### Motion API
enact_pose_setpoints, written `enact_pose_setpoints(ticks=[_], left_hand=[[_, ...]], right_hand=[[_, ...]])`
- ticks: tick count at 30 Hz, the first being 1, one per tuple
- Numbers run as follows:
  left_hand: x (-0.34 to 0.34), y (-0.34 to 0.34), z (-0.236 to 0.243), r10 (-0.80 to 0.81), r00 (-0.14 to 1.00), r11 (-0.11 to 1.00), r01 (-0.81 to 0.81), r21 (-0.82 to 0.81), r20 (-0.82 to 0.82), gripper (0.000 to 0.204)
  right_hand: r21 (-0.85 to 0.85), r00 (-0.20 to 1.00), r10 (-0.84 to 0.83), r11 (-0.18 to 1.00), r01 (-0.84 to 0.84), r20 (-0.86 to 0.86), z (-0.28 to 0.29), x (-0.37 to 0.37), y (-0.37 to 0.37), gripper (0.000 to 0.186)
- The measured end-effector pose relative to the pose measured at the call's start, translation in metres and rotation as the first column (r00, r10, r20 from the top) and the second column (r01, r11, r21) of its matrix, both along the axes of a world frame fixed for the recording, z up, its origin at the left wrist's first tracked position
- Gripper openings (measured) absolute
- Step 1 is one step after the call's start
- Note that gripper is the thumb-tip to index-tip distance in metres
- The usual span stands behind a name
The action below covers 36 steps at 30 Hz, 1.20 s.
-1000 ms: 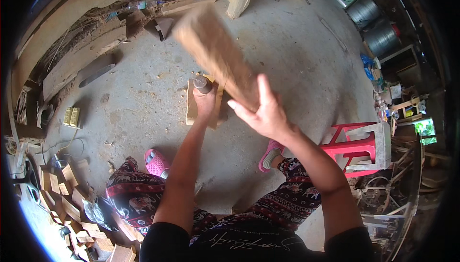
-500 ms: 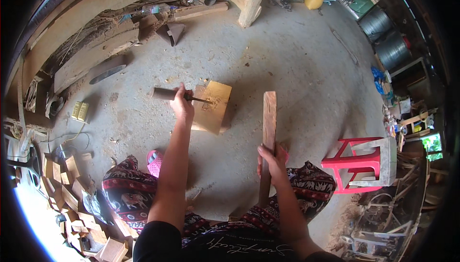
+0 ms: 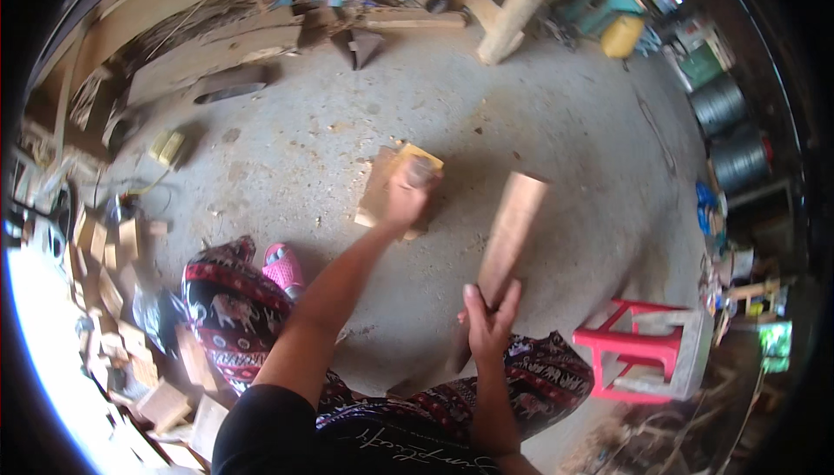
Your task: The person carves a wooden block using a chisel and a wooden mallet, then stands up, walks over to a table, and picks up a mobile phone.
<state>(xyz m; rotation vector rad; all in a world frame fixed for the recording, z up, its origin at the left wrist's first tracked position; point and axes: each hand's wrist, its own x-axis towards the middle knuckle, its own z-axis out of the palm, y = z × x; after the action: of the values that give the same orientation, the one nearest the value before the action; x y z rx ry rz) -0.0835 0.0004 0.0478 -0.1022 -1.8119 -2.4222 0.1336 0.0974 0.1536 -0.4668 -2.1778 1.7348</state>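
Observation:
My left hand [image 3: 407,200] is closed around a chisel [image 3: 420,171], whose thick round handle end now points up toward me. The blade is hidden beneath the hand. Under it on the floor lies a block of wood [image 3: 374,186] with a yellowish board [image 3: 429,154] on it and shavings around. My right hand [image 3: 492,317] grips a long squared wooden bar [image 3: 516,219], tilted with its upper end raised, to the right of the block and apart from it.
A red plastic stool [image 3: 638,345] stands at the right. Many wood offcuts [image 3: 165,405] are heaped at the lower left. A pale wooden post [image 3: 521,10] rises at the back, with a yellow container [image 3: 622,36] near it. My foot in a pink sandal [image 3: 282,268] is close to the block.
My left hand has moved right over the block and turned the chisel from lying sideways to upright. The wooden bar in my right hand has tilted, its end coming up. The view has shifted.

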Motion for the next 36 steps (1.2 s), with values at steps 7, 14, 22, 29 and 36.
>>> enact_pose_setpoints(ticks=[7, 14, 22, 29, 36], left_hand=[[0.024, 0.026, -0.013, 0.018, 0.980, 0.979, -0.057, -0.193, -0.197, 0.022], [0.032, 0.029, -0.022, -0.017, 0.959, 0.973, -0.049, -0.225, -0.284, 0.024], [0.032, 0.035, -0.022, 0.021, 0.955, 0.959, -0.102, -0.264, -0.294, 0.027], [0.032, 0.039, -0.027, -0.072, 0.930, 0.940, -0.058, -0.337, -0.359, 0.021], [0.035, 0.041, -0.031, -0.053, 0.948, 0.939, -0.060, -0.339, -0.315, 0.022]], right_hand=[[0.083, 0.954, 0.055, 0.993, -0.083, 0.295, 0.001, -0.008, 0.001, 0.043], [0.298, 0.869, -0.010, 0.937, 0.181, -0.494, -0.015, 0.006, 0.004, 0.048], [0.158, 0.904, -0.058, 0.978, 0.137, -0.423, -0.012, 0.011, 0.003, 0.053], [0.040, 0.993, 0.031, 0.999, -0.036, 0.116, -0.007, 0.008, 0.007, 0.057], [0.027, 0.989, 0.066, 0.997, -0.070, 0.135, -0.018, 0.013, 0.013, 0.043]])
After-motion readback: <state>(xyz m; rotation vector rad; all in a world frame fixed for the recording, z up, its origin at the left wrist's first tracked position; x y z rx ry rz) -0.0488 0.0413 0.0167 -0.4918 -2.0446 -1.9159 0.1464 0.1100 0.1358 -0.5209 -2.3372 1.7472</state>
